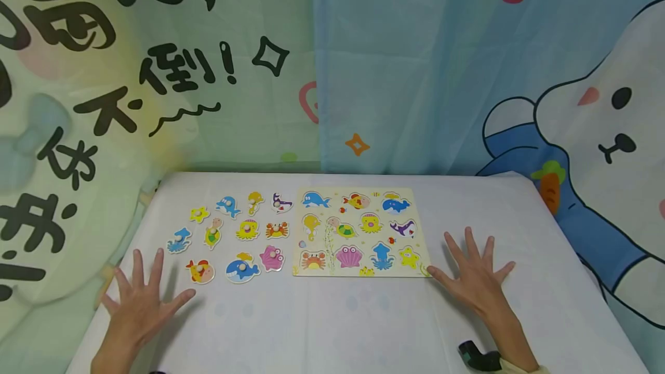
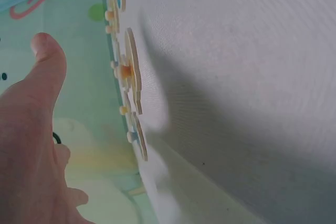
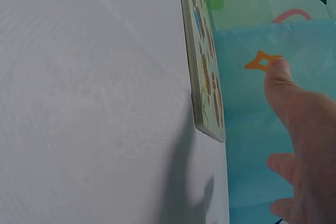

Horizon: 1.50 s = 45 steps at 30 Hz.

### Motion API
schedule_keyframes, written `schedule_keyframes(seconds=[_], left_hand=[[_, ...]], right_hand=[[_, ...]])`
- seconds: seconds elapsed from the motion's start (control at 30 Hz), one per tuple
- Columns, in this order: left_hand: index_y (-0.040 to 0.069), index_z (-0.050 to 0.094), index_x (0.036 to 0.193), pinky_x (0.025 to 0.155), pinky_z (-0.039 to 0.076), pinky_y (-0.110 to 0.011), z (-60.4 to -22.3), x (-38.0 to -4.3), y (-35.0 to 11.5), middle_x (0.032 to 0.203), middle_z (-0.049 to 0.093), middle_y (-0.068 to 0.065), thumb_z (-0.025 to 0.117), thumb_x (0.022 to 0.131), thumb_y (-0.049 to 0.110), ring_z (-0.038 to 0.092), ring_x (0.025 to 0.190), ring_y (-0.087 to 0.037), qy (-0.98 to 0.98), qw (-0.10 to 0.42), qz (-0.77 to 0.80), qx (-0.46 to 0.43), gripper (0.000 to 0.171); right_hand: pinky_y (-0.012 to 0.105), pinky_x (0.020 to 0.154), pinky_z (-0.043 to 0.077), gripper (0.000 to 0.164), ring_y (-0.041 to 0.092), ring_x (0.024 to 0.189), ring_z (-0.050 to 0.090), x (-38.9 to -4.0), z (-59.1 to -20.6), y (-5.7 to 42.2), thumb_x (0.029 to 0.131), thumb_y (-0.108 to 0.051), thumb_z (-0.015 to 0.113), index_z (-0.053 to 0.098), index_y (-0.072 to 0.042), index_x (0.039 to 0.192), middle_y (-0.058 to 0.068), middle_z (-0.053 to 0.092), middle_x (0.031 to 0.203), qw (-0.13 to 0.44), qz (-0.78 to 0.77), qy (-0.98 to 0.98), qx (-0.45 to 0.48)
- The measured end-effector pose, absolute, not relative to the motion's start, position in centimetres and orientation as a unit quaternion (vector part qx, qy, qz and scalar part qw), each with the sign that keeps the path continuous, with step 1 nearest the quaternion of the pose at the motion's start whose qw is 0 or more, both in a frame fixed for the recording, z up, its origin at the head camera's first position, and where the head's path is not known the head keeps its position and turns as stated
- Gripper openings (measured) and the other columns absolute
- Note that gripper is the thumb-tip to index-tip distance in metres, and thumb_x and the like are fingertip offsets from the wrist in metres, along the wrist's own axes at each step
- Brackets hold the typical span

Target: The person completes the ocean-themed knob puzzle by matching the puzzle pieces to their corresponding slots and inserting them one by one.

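Observation:
My left hand (image 1: 139,305) is spread with straight fingers over the table's left side, holding nothing. Nearest to it are a fish piece (image 1: 200,272) and a squid piece (image 1: 179,240). Several more knobbed sea-animal puzzle pieces lie in loose rows, among them a whale (image 1: 242,270), a shell (image 1: 272,258), a crab (image 1: 277,229) and a starfish (image 1: 200,214). Right of them lies a flat puzzle board (image 1: 332,284) with matching animal shapes. My right hand (image 1: 477,279), also spread and holding nothing, is beside the board's right edge, its thumb close to the near corner.
A white cloth covers the table (image 1: 363,328). Behind it hang printed curtains (image 1: 395,74), one with a large white cartoon animal on the right. A dark device (image 1: 478,356) sits at my right wrist.

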<state>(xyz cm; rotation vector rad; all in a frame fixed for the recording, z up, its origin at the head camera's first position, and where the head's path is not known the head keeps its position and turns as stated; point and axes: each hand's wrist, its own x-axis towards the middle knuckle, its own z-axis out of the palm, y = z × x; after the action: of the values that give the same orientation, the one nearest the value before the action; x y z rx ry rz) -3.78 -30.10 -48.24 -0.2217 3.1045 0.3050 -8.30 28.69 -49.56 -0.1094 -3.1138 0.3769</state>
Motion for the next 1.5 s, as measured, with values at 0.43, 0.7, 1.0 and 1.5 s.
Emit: schedule_keyframes(seconds=[0.43, 0.7, 1.0, 1.5], left_hand=[[0.014, 0.003, 0.156, 0.089, 0.010, -0.088, -48.6, -4.6, -29.4, 0.159, -0.004, -0.030, 0.062, 0.077, 0.069, 0.007, 0.132, -0.071, 0.992, 0.011, 0.111, -0.065, 0.113], [0.008, 0.010, 0.156, 0.097, 0.021, -0.079, -47.3, -6.3, -28.3, 0.158, 0.003, -0.031, 0.065, 0.087, 0.051, 0.001, 0.140, -0.062, 0.971, 0.021, 0.238, -0.026, 0.098], [0.003, 0.040, 0.144, 0.099, 0.041, -0.063, -46.7, -9.5, -25.9, 0.153, 0.028, -0.025, 0.064, 0.093, 0.028, 0.034, 0.136, -0.049, 0.953, 0.005, 0.297, 0.065, 0.062], [0.005, 0.048, 0.140, 0.096, 0.050, -0.050, -46.8, -19.1, -21.6, 0.133, 0.056, -0.018, 0.058, 0.097, 0.024, 0.057, 0.118, -0.035, 0.940, 0.065, 0.307, 0.134, 0.047]], right_hand=[[0.085, 0.097, -0.001, 0.087, 0.061, 0.141, 0.007, -8.7, -49.8, 28.3, 0.082, -0.064, 0.056, 0.035, -0.013, 0.149, 0.029, 0.018, 0.157, 0.003, 0.134, -0.991, -0.020], [0.076, 0.107, 0.000, 0.074, 0.052, 0.145, 0.009, -9.0, -50.8, 27.7, 0.086, -0.046, 0.063, 0.041, -0.008, 0.145, 0.028, 0.024, 0.156, -0.028, 0.246, -0.969, 0.003], [0.075, 0.109, 0.001, 0.060, 0.053, 0.144, 0.012, -9.2, -51.7, 27.8, 0.088, -0.034, 0.066, 0.050, -0.004, 0.137, 0.030, 0.029, 0.153, -0.016, 0.297, -0.955, 0.005], [0.074, 0.109, -0.004, 0.054, 0.051, 0.145, 0.010, -9.2, -52.3, 27.8, 0.088, -0.032, 0.065, 0.054, -0.007, 0.134, 0.028, 0.028, 0.154, -0.004, 0.315, -0.949, 0.005]])
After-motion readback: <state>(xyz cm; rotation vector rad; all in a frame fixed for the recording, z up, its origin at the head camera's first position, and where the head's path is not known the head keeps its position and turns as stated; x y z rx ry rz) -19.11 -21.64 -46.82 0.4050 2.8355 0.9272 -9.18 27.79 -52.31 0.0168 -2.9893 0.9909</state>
